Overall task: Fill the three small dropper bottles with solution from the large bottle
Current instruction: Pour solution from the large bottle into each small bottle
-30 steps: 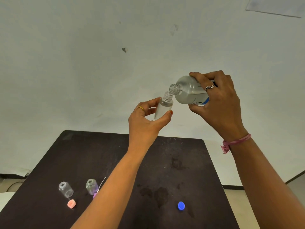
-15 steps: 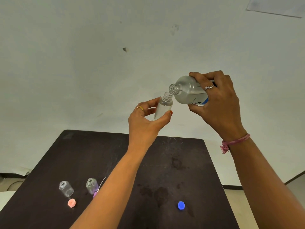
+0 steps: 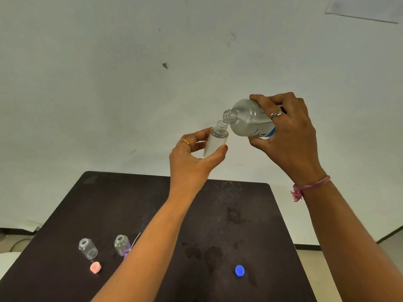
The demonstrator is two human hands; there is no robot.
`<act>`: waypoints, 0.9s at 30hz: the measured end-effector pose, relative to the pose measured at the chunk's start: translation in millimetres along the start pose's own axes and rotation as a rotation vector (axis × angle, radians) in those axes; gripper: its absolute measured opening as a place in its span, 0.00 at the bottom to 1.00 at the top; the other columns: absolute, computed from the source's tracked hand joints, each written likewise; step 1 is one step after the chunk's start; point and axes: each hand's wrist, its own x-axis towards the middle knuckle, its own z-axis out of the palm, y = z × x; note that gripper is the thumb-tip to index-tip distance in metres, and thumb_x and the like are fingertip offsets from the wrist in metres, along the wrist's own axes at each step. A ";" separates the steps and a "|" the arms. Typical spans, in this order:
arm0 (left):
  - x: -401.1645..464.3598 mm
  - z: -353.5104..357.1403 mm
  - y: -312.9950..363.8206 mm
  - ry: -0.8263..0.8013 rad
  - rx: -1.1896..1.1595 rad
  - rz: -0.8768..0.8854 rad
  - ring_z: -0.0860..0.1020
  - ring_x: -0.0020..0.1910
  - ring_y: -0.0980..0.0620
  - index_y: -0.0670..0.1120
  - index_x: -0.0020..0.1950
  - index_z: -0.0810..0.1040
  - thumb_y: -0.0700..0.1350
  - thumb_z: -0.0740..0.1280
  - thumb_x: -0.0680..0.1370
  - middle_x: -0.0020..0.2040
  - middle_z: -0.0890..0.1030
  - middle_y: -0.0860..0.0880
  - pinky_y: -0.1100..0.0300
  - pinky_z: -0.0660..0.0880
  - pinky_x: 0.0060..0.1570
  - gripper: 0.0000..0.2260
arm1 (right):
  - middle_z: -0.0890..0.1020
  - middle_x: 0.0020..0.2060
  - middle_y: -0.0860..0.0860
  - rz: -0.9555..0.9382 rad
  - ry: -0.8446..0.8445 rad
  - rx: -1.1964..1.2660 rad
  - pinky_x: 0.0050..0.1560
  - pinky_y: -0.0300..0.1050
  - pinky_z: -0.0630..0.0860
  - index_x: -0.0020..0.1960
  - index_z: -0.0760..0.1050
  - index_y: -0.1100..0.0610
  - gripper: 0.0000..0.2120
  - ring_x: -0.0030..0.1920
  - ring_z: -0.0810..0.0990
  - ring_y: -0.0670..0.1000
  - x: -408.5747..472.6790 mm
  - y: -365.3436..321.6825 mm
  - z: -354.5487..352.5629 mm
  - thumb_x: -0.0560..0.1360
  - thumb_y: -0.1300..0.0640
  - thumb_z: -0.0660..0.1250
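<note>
My left hand (image 3: pixel 192 164) pinches a small clear dropper bottle (image 3: pixel 216 140) between thumb and fingers, held up in the air with its open neck tilted to the right. My right hand (image 3: pixel 287 140) grips the large clear bottle (image 3: pixel 248 120), tipped on its side with its open mouth just above the small bottle's neck. Clear liquid lies in the large bottle's lower side. Two more small open bottles (image 3: pixel 88 248) (image 3: pixel 121 245) stand at the front left of the dark table (image 3: pixel 218 214).
A pink cap (image 3: pixel 95 267) lies in front of the left small bottle. A blue cap (image 3: pixel 239 270) lies at the front right. A purple cap and a thin white tube peek out beside my left forearm. Damp patches mark the table's middle.
Both hands and bottles hold almost the same pose; the large bottle's mouth has edged slightly closer over the small bottle's neck.
</note>
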 end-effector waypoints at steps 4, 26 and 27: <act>-0.6 -0.2 0.2 0.000 -0.004 0.004 0.78 0.49 0.63 0.62 0.51 0.74 0.48 0.76 0.69 0.50 0.79 0.60 0.82 0.68 0.36 0.17 | 0.76 0.54 0.58 0.000 -0.004 0.005 0.44 0.48 0.76 0.67 0.73 0.55 0.35 0.53 0.68 0.52 -0.4 -0.3 0.6 0.62 0.58 0.79; -1.3 1.7 -0.2 0.003 -0.026 0.002 0.78 0.50 0.61 0.61 0.52 0.75 0.47 0.77 0.68 0.52 0.80 0.57 0.81 0.68 0.37 0.17 | 0.75 0.53 0.56 0.016 -0.019 -0.005 0.42 0.46 0.74 0.67 0.72 0.54 0.35 0.52 0.68 0.51 -1.8 0.5 -0.5 0.62 0.57 0.79; -1.2 1.7 -0.2 0.003 -0.028 -0.001 0.78 0.51 0.61 0.61 0.52 0.76 0.47 0.77 0.68 0.53 0.80 0.57 0.82 0.68 0.37 0.17 | 0.75 0.53 0.56 0.020 -0.023 -0.002 0.42 0.45 0.74 0.67 0.72 0.54 0.35 0.52 0.68 0.51 -2.2 0.7 -0.2 0.62 0.57 0.79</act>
